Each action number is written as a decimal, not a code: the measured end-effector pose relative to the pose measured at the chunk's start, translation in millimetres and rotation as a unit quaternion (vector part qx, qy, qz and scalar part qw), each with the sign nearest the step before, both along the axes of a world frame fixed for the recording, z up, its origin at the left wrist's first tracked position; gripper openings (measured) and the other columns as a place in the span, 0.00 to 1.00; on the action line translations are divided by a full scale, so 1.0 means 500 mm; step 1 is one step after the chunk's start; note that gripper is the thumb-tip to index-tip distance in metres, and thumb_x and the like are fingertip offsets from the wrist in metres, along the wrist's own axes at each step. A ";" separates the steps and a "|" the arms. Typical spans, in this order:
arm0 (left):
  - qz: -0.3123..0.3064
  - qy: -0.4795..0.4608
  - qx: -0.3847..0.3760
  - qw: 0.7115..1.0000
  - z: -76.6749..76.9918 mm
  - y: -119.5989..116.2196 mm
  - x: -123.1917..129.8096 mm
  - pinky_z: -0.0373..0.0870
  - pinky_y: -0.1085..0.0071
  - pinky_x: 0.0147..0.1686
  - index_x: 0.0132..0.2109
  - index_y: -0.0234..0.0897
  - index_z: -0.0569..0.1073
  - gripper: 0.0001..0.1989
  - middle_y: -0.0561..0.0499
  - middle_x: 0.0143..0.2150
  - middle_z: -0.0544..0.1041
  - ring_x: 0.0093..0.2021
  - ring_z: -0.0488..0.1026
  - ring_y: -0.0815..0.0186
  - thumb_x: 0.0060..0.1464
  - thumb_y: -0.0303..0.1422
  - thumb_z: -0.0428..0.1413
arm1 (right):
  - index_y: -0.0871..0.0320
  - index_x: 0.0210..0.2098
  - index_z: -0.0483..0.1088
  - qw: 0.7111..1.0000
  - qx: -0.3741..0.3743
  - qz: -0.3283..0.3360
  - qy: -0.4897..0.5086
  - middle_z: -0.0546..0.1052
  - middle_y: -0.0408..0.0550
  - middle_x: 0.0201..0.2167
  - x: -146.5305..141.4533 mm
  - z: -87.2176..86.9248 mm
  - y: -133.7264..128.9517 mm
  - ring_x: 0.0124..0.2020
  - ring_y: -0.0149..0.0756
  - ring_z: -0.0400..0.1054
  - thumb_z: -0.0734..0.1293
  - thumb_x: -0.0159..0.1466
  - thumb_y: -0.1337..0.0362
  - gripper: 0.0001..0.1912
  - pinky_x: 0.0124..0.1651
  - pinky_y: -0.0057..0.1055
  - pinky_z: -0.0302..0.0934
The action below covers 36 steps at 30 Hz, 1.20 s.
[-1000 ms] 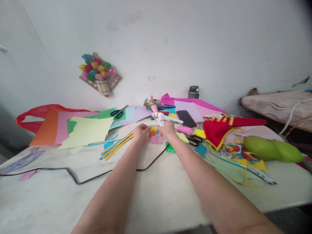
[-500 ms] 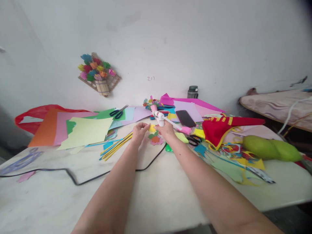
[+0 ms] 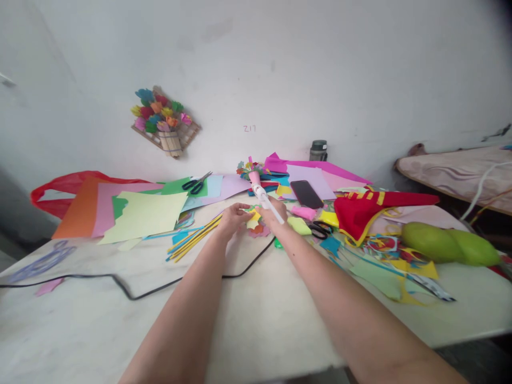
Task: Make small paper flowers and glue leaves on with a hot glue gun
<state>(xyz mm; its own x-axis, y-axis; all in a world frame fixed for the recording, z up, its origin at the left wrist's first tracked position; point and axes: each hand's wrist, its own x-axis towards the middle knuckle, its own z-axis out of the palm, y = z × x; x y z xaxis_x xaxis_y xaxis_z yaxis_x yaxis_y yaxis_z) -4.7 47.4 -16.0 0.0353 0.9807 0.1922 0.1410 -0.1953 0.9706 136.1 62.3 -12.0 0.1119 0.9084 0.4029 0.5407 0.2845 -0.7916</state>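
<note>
My left hand (image 3: 235,218) is closed in a pinch at the edge of a small yellow paper cutout (image 3: 255,216). Just under and around that piece lie green and pink flower-shaped paper cutouts (image 3: 259,232); whether they touch it I cannot tell. In my right hand (image 3: 277,214) is a white glue gun (image 3: 260,193), with a pale glue stick (image 3: 274,210) jutting from its back end towards me. The fingers round its handle are partly hidden, and where its nozzle points is unclear. A black cord (image 3: 248,268) runs from beneath my right hand off to the left.
Yellow and blue paper sticks (image 3: 194,240) lie left of my hands. Black scissors (image 3: 320,229), a phone (image 3: 306,194) and a red cloth (image 3: 358,216) are to the right. Coloured sheets (image 3: 140,216) and more scissors (image 3: 196,184) spread along the back left.
The yellow cutout has moved slightly down and right, over the other cutouts. The glue gun has turned, so its stick now points more towards me. The whole view has shifted a little.
</note>
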 end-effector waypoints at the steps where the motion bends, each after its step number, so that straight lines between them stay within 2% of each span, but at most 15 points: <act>1: 0.010 0.021 -0.007 1.000 0.000 -0.001 0.001 0.56 0.77 0.17 0.37 0.34 0.69 0.20 0.54 0.21 0.71 0.17 0.63 0.74 0.34 0.38 0.61 | 0.50 0.37 0.69 1.000 0.004 -0.007 -0.008 0.73 0.44 0.28 0.001 0.003 -0.004 0.30 0.35 0.66 0.67 0.48 0.59 0.16 0.29 0.26 0.58; 6: 0.096 0.140 -0.005 0.985 0.023 -0.015 0.001 0.58 0.76 0.20 0.31 0.35 0.73 0.16 0.53 0.21 0.73 0.24 0.68 0.69 0.38 0.43 0.57 | 0.51 0.37 0.70 0.999 0.008 -0.031 0.001 0.73 0.45 0.28 0.007 0.013 -0.008 0.31 0.36 0.66 0.67 0.48 0.60 0.15 0.30 0.27 0.58; 9: 0.116 0.154 0.004 0.981 0.040 -0.033 -0.005 0.60 0.75 0.23 0.30 0.35 0.75 0.17 0.53 0.21 0.73 0.28 0.69 0.66 0.39 0.45 0.55 | 0.53 0.36 0.69 0.999 0.002 -0.015 0.043 0.73 0.44 0.28 0.004 0.013 -0.004 0.29 0.34 0.66 0.66 0.48 0.60 0.15 0.29 0.26 0.59; 13: 0.039 0.088 0.001 0.995 0.045 -0.058 -0.003 0.61 0.75 0.26 0.30 0.33 0.74 0.17 0.51 0.24 0.74 0.28 0.70 0.66 0.38 0.44 0.57 | 0.56 0.35 0.68 0.993 -0.007 0.033 0.112 0.71 0.42 0.25 -0.014 0.023 -0.019 0.27 0.31 0.66 0.65 0.48 0.59 0.15 0.26 0.24 0.60; 15: 0.021 0.044 -0.001 0.999 0.041 -0.067 -0.001 0.62 0.74 0.26 0.27 0.34 0.73 0.15 0.52 0.23 0.74 0.26 0.69 0.67 0.38 0.43 0.57 | 0.57 0.33 0.67 0.988 -0.016 0.049 0.145 0.71 0.42 0.23 -0.027 0.034 -0.038 0.25 0.30 0.65 0.65 0.47 0.60 0.13 0.24 0.23 0.60; 20: 0.042 -0.055 0.004 0.998 0.038 -0.082 -0.013 0.66 0.73 0.30 0.27 0.32 0.72 0.14 0.48 0.26 0.75 0.27 0.71 0.68 0.37 0.40 0.59 | 0.60 0.29 0.67 0.976 -0.055 0.075 0.196 0.69 0.42 0.21 -0.049 0.050 -0.075 0.19 0.27 0.62 0.65 0.48 0.61 0.11 0.20 0.21 0.58; 24: 0.046 -0.124 -0.031 0.991 0.035 -0.098 -0.043 0.69 0.69 0.33 0.31 0.29 0.72 0.16 0.44 0.32 0.77 0.28 0.73 0.66 0.37 0.39 0.60 | 0.60 0.31 0.66 0.969 -0.063 0.113 0.213 0.69 0.41 0.20 -0.050 0.044 -0.072 0.15 0.23 0.58 0.65 0.48 0.61 0.12 0.17 0.21 0.55; 28: 0.065 -0.151 -0.025 0.986 0.023 -0.104 -0.070 0.70 0.68 0.34 0.34 0.30 0.71 0.18 0.43 0.32 0.77 0.31 0.74 0.64 0.37 0.38 0.61 | 0.62 0.30 0.66 0.951 -0.078 0.179 0.241 0.72 0.43 0.21 -0.037 0.045 -0.063 0.11 0.20 0.53 0.66 0.50 0.59 0.12 0.13 0.21 0.52; 32: 0.071 -0.171 -0.024 0.982 0.015 -0.101 -0.091 0.70 0.68 0.35 0.33 0.30 0.70 0.16 0.43 0.33 0.76 0.33 0.74 0.63 0.38 0.37 0.60 | 0.64 0.27 0.67 0.939 -0.099 0.256 0.206 0.73 0.48 0.22 -0.013 0.059 -0.064 0.10 0.20 0.54 0.66 0.51 0.56 0.15 0.13 0.22 0.50; 36: 0.070 -0.212 -0.017 0.975 0.008 -0.096 -0.107 0.70 0.68 0.35 0.35 0.29 0.71 0.15 0.43 0.34 0.76 0.33 0.74 0.63 0.38 0.34 0.61 | 0.64 0.27 0.66 0.923 -0.135 0.321 0.163 0.74 0.48 0.20 0.009 0.071 -0.066 0.10 0.21 0.55 0.66 0.52 0.53 0.17 0.16 0.22 0.55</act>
<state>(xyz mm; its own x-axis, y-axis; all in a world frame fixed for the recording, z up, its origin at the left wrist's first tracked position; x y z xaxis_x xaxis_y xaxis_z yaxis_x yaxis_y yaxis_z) -58.2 -0.6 -12.0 -0.1742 0.9764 0.1274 -0.2516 -0.1692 0.9529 140.8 29.4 23.4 -0.4089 0.8920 0.1927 0.0496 0.2325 -0.9713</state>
